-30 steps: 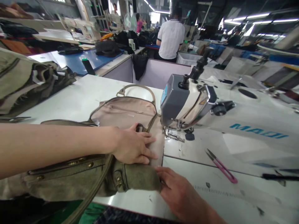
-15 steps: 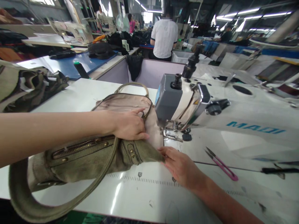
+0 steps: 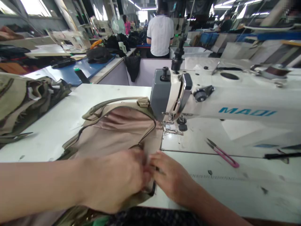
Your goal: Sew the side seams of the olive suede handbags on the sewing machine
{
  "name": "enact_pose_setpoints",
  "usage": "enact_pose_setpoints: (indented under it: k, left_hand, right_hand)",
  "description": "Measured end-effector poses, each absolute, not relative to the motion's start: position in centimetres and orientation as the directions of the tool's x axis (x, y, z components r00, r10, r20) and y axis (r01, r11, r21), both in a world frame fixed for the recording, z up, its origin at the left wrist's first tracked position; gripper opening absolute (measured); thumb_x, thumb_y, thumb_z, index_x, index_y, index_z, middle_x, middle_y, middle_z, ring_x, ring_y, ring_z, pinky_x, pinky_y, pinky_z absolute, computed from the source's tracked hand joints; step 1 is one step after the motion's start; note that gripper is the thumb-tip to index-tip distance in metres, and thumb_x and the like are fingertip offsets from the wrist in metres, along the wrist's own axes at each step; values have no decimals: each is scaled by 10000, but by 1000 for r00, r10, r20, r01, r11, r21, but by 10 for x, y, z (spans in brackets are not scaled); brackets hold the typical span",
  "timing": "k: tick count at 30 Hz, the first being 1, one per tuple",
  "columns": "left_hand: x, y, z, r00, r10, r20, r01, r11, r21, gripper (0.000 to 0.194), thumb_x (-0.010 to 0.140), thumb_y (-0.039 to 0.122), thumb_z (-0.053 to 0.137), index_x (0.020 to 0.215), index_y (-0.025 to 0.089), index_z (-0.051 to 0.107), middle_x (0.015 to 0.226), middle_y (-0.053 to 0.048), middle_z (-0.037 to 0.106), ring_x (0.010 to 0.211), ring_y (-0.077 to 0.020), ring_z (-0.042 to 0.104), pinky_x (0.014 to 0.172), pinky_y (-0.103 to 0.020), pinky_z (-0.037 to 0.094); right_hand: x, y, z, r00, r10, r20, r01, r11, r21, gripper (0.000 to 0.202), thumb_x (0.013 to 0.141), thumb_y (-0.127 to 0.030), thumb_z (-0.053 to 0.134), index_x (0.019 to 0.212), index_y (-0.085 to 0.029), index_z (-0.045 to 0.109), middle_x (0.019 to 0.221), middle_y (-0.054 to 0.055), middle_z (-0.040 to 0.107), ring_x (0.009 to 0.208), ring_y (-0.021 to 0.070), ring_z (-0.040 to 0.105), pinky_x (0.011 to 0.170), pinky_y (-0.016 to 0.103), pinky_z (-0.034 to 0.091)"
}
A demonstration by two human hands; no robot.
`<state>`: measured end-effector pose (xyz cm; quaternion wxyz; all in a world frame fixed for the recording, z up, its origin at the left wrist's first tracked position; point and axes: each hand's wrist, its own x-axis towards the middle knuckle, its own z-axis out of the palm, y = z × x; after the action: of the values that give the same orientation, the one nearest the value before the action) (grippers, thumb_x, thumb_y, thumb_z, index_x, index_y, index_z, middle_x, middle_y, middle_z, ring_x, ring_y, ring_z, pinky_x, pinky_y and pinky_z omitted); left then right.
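An olive bag [image 3: 94, 141] lies spread at the front of the white table, its pinkish lining facing up and a strap handle at its far side. My left hand [image 3: 117, 175], blurred, is closed on the bag's near edge. Right beside it, my right hand [image 3: 168, 175] pinches the same edge near the bag's right corner. The bag's right side reaches the presser foot of the sewing machine [image 3: 174, 103]. Both hands are nearer to me than the needle area.
Pink-handled snips [image 3: 223, 153] lie right of my right hand. Folded camouflage and olive pieces [image 3: 35, 100] are at the left. A green-topped thread cone [image 3: 81, 75] stands behind. Beyond a low partition, a person in white [image 3: 161, 34] faces away.
The bag has been turned and pulled nearer, its zipped outer side no longer facing me. My left hand has moved down toward me, next to my right hand, which has shifted slightly left.
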<state>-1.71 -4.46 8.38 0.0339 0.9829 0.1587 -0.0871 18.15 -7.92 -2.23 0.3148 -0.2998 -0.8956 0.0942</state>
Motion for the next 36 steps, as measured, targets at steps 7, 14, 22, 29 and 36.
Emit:
enact_pose_setpoints:
  k: [7, 14, 22, 29, 36]
  left_hand:
    - [-26, -19, 65, 865, 480, -145, 425, -856, -295, 351, 821, 89, 502, 1160, 115, 589, 1205, -144, 631, 891, -254, 619, 689, -392, 411]
    - [-31, -21, 58, 981, 191, -8, 183, -948, -262, 329, 996, 142, 335, 1210, 156, 584, 1379, -85, 551, 1235, -213, 497, 1010, -355, 340]
    - [-33, -3, 49, 884, 466, -31, 465, -885, -22, 605, 796, 126, 484, 1394, 59, 420, 1406, -170, 511, 1222, -276, 517, 971, -407, 338]
    - [-34, 2, 47, 861, 507, -23, 506, -854, 120, 664, 767, 86, 452, 1428, 108, 382, 1484, -136, 436, 1357, -257, 412, 1091, -459, 254]
    - [-38, 16, 34, 890, 453, -40, 449, -861, 239, 767, 704, 66, 464, 1459, 155, 366, 1513, -116, 406, 1386, -249, 386, 1128, -484, 251]
  right_hand:
    - [180, -98, -10, -414, 808, 419, 475, 584, -658, 429, 825, -4, 415, 1151, -146, 655, 1110, 112, 642, 1061, 201, 597, 910, 331, 538]
    - [187, -77, -19, -266, 877, 400, 742, 451, -495, 322, 881, -148, 580, 1199, -171, 626, 920, 82, 695, 837, 253, 617, 750, 420, 543]
    - [173, -69, -10, -269, 827, 493, 744, 504, -439, 296, 899, -80, 505, 1126, -177, 669, 834, 54, 668, 778, 214, 603, 703, 349, 524]
    - [169, -46, -19, -375, 785, 492, 821, 528, -217, 373, 896, -3, 391, 1135, -118, 653, 1087, 147, 671, 1039, 260, 596, 909, 414, 527]
    - [179, -41, -20, -436, 755, 490, 801, 574, -171, 340, 870, 5, 409, 992, -146, 688, 941, 105, 717, 867, 227, 657, 811, 338, 576]
